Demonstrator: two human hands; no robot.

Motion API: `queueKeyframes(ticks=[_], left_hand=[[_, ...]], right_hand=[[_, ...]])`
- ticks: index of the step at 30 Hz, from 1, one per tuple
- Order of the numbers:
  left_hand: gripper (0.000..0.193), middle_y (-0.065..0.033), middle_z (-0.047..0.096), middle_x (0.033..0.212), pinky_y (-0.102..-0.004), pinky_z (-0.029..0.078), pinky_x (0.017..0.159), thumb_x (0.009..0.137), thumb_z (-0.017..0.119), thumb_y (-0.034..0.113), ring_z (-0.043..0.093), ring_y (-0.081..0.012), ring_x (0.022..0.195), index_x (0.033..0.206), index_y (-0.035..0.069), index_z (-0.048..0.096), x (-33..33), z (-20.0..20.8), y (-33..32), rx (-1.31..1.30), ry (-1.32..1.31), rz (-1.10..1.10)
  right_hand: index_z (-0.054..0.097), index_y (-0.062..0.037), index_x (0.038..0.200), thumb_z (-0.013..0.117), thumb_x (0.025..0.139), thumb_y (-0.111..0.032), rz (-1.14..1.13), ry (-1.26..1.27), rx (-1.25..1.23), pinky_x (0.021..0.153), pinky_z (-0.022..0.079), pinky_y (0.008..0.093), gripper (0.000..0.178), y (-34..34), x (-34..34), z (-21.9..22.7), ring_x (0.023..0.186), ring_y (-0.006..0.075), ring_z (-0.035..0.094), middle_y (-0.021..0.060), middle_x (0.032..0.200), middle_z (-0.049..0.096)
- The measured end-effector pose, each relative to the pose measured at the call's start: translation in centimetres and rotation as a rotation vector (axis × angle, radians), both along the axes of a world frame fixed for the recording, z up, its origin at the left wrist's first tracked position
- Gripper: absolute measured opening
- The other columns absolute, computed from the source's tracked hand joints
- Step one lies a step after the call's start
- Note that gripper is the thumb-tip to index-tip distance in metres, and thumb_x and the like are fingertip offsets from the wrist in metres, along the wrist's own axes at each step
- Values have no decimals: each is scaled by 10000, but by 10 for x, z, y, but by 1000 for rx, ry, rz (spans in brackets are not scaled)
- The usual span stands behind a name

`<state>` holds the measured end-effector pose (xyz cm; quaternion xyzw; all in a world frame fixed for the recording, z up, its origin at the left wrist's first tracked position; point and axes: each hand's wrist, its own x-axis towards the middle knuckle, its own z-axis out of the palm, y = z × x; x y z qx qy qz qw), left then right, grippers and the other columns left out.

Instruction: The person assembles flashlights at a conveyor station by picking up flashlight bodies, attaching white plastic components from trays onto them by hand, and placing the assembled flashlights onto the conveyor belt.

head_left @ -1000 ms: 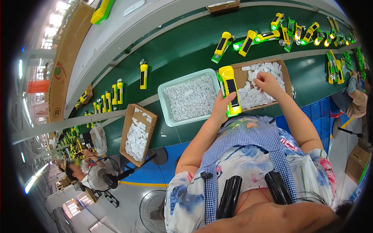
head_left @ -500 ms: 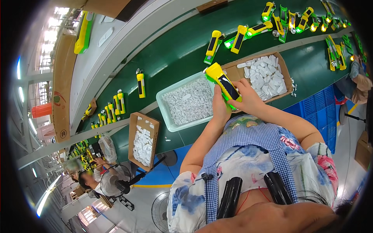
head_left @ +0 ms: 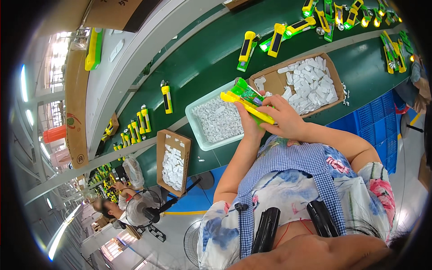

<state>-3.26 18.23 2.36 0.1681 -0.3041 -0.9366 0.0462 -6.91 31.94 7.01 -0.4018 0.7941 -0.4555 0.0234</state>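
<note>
In front of my chest I hold a yellow-and-green flashlight with its casing parted. The yellow shell (head_left: 245,106) is tilted edge-on, and the green shell (head_left: 249,92) behind it shows parts inside. My left hand (head_left: 252,123) grips it from below, fingers closed round the near side. My right hand (head_left: 286,118) is closed on the other end, its fingers over the yellow shell. Just beyond my hands lie a pale green basket (head_left: 192,118) of small whitish pieces and a cardboard box (head_left: 273,80) of flat white oval pieces.
Several flashlights (head_left: 275,40) lie on the green workbench (head_left: 204,58) farther off. One flashlight (head_left: 166,99) stands apart at left. Another cardboard box (head_left: 161,155) of white pieces sits at the near left edge. Blue crates (head_left: 375,130) are at right; a fan (head_left: 143,208) and a co-worker (head_left: 110,208) are at left.
The flashlight has turned from panel-up to edge-on, and its yellow and green shells have come apart at the head end. My right hand's fingers have shifted along the yellow shell.
</note>
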Motion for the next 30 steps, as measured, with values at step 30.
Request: queueKeyframes(ticks=[30], left_hand=[[402, -116, 565, 1117, -343, 532, 805, 1032, 380, 408, 610, -208, 931, 1293, 105, 346, 0, -4, 4, -342, -15, -75]], right_hand=[[571, -41, 1193, 690, 810, -155, -63, -458, -90, 850, 414, 367, 417, 4, 2, -20, 932, 262, 515, 103, 1066, 573]])
